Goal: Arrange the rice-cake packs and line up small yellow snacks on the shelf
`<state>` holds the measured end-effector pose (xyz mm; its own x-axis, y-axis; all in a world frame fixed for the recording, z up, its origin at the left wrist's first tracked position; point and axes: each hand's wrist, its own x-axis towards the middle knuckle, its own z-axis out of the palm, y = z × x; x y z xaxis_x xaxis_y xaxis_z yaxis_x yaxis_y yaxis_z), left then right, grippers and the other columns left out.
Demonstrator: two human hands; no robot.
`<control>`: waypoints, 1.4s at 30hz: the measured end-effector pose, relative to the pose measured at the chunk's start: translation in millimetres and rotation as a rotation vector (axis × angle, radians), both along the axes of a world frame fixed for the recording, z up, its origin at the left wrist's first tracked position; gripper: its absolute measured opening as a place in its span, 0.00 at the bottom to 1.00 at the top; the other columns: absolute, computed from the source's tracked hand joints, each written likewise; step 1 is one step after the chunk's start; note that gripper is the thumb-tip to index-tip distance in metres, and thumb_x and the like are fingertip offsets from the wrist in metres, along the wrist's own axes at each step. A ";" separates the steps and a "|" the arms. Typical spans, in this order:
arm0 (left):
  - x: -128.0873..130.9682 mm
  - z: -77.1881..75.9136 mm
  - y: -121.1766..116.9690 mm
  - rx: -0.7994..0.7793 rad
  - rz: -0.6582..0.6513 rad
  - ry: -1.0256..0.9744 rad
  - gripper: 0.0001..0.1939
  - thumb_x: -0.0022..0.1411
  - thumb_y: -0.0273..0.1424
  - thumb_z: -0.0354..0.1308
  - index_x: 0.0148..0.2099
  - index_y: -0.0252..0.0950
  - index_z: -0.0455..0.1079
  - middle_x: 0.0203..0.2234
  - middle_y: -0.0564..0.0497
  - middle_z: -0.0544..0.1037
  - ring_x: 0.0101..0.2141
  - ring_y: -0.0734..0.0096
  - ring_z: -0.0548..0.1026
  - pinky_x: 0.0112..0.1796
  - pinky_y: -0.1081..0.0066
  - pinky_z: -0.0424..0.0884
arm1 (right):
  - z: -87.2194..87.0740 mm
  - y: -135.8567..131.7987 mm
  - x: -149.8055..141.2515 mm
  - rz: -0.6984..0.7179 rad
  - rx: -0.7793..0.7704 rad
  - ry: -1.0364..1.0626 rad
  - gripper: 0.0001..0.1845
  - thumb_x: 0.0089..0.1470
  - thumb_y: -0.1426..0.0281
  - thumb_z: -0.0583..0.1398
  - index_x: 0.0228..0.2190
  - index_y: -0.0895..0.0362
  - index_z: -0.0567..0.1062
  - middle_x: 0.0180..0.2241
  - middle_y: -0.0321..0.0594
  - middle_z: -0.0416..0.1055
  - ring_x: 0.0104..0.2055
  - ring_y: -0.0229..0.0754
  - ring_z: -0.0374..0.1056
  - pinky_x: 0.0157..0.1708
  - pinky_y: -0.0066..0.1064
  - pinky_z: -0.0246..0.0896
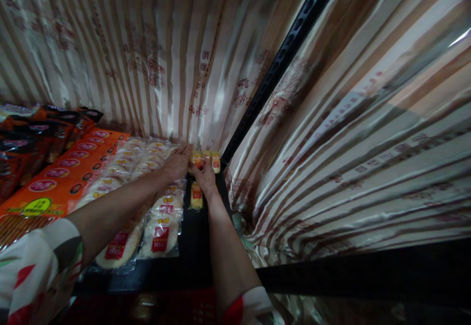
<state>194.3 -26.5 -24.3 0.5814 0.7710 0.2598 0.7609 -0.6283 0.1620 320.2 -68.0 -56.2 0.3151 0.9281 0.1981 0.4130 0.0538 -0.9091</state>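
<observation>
My right hand (206,178) pinches a small yellow snack pack (196,158) with a red label at the back corner of a black shelf (191,261). More small yellow packs (215,162) stand in a row just beyond and to the right of its fingers. A separate small yellow pack (196,195) lies nearer to me, below that hand. My left hand (178,163) is stretched out flat, with its fingertips beside the row's left end. Under it are clear bags of round pale crackers (162,234) with red labels, in long rows.
Orange snack bags (61,168) lie to the left, with darker orange-and-black bags (40,131) behind them. A striped printed curtain (162,60) hangs along the back and right. A black slotted metal post (272,69) rises at the shelf's right corner.
</observation>
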 end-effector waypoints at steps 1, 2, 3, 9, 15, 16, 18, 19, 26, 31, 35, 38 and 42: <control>0.1 0.8 -1.1 0.003 0.004 0.002 0.33 0.57 0.22 0.46 0.64 0.20 0.45 0.58 0.32 0.64 0.62 0.60 0.57 0.58 0.63 0.56 | 0.6 -0.5 -0.3 -0.011 -0.006 -0.014 0.15 0.48 0.63 0.59 0.38 0.54 0.67 0.32 0.31 0.74 0.33 0.36 0.70 0.39 0.31 0.65; 0.1 1.8 -2.3 0.005 0.006 0.004 0.33 0.57 0.22 0.46 0.64 0.20 0.45 0.58 0.32 0.64 0.62 0.61 0.57 0.58 0.63 0.56 | 1.5 -1.0 -0.9 -0.018 -0.014 -0.029 0.15 0.48 0.63 0.59 0.39 0.54 0.67 0.32 0.31 0.74 0.33 0.36 0.70 0.39 0.30 0.65; 0.0 2.9 -3.6 0.005 0.009 0.007 0.33 0.57 0.22 0.46 0.64 0.20 0.45 0.58 0.31 0.63 0.62 0.61 0.57 0.58 0.64 0.56 | 2.9 -1.6 -1.6 -0.024 -0.022 -0.046 0.15 0.48 0.64 0.59 0.39 0.54 0.67 0.32 0.31 0.74 0.33 0.36 0.70 0.39 0.30 0.65; -1.0 7.7 -6.3 -0.028 0.006 0.070 0.35 0.55 0.21 0.45 0.65 0.19 0.43 0.58 0.33 0.64 0.63 0.60 0.54 0.60 0.61 0.52 | 24.1 -15.8 -3.0 -0.188 -0.071 -0.214 0.17 0.50 0.63 0.58 0.42 0.57 0.67 0.36 0.38 0.74 0.36 0.41 0.71 0.38 0.30 0.63; -0.9 8.4 -6.1 -0.047 -0.002 0.096 0.35 0.56 0.21 0.46 0.65 0.21 0.46 0.60 0.34 0.62 0.63 0.61 0.53 0.61 0.61 0.50 | 38.8 -53.9 6.4 -0.493 -0.185 -0.410 0.19 0.51 0.65 0.56 0.44 0.60 0.68 0.40 0.48 0.73 0.42 0.49 0.70 0.41 0.35 0.61; -0.8 8.3 -6.4 -0.043 0.004 0.096 0.33 0.57 0.22 0.46 0.65 0.21 0.47 0.60 0.35 0.62 0.63 0.61 0.53 0.61 0.61 0.50 | 38.0 -59.9 7.0 -0.498 -0.193 -0.421 0.20 0.51 0.66 0.56 0.45 0.61 0.68 0.41 0.49 0.73 0.43 0.49 0.69 0.42 0.36 0.61; -0.4 7.9 -6.6 -0.036 0.013 0.092 0.30 0.58 0.22 0.45 0.64 0.23 0.52 0.60 0.37 0.62 0.63 0.60 0.54 0.61 0.61 0.50 | 34.8 -69.0 6.7 -0.492 -0.201 -0.448 0.23 0.51 0.66 0.56 0.49 0.61 0.66 0.45 0.51 0.71 0.46 0.50 0.68 0.44 0.37 0.60; -0.4 7.7 -6.5 -0.034 0.010 0.091 0.29 0.59 0.22 0.45 0.63 0.25 0.54 0.60 0.39 0.63 0.63 0.60 0.55 0.61 0.61 0.50 | 33.0 -71.9 6.0 -0.483 -0.206 -0.464 0.26 0.51 0.66 0.56 0.51 0.61 0.64 0.47 0.52 0.70 0.48 0.51 0.68 0.45 0.37 0.60; -1.2 5.0 -4.2 -0.007 -0.019 0.065 0.27 0.55 0.21 0.47 0.58 0.32 0.64 0.56 0.43 0.70 0.61 0.60 0.57 0.60 0.57 0.51 | 28.1 -75.5 5.3 -0.435 -0.371 -0.559 0.27 0.52 0.65 0.56 0.53 0.60 0.65 0.47 0.52 0.69 0.49 0.52 0.67 0.46 0.38 0.60; -1.1 1.8 -2.5 0.008 -0.013 0.046 0.24 0.56 0.21 0.47 0.54 0.34 0.67 0.54 0.46 0.72 0.61 0.62 0.59 0.61 0.58 0.50 | 30.7 -79.3 2.2 -0.441 -0.433 -0.633 0.22 0.53 0.64 0.55 0.47 0.60 0.70 0.44 0.52 0.70 0.46 0.53 0.68 0.43 0.39 0.60; -0.9 3.5 -3.8 0.006 -0.021 0.045 0.23 0.57 0.21 0.46 0.55 0.32 0.67 0.54 0.43 0.71 0.60 0.59 0.59 0.60 0.54 0.49 | 29.1 -74.6 -4.0 -0.490 -0.262 -0.716 0.23 0.53 0.66 0.54 0.50 0.62 0.68 0.48 0.54 0.69 0.49 0.53 0.65 0.47 0.40 0.57; -1.0 7.1 -6.1 -0.010 -0.026 0.058 0.23 0.57 0.20 0.46 0.54 0.33 0.67 0.53 0.43 0.73 0.61 0.57 0.59 0.60 0.51 0.49 | 29.1 -62.8 -3.3 -0.408 -0.116 -0.757 0.22 0.54 0.71 0.53 0.51 0.63 0.68 0.49 0.52 0.69 0.52 0.50 0.62 0.51 0.39 0.54; -1.5 9.7 -8.2 -0.012 -0.037 0.033 0.22 0.57 0.20 0.46 0.52 0.32 0.68 0.52 0.42 0.73 0.60 0.56 0.59 0.60 0.50 0.49 | 33.1 -43.7 2.4 -0.279 -0.149 -0.787 0.20 0.56 0.73 0.50 0.50 0.60 0.70 0.46 0.50 0.72 0.50 0.47 0.65 0.50 0.38 0.54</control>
<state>192.8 -34.7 -14.6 0.6178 0.7517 0.2309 0.7420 -0.6544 0.1453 322.6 -111.6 -23.1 0.3584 0.8705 0.3374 0.9085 -0.2421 -0.3405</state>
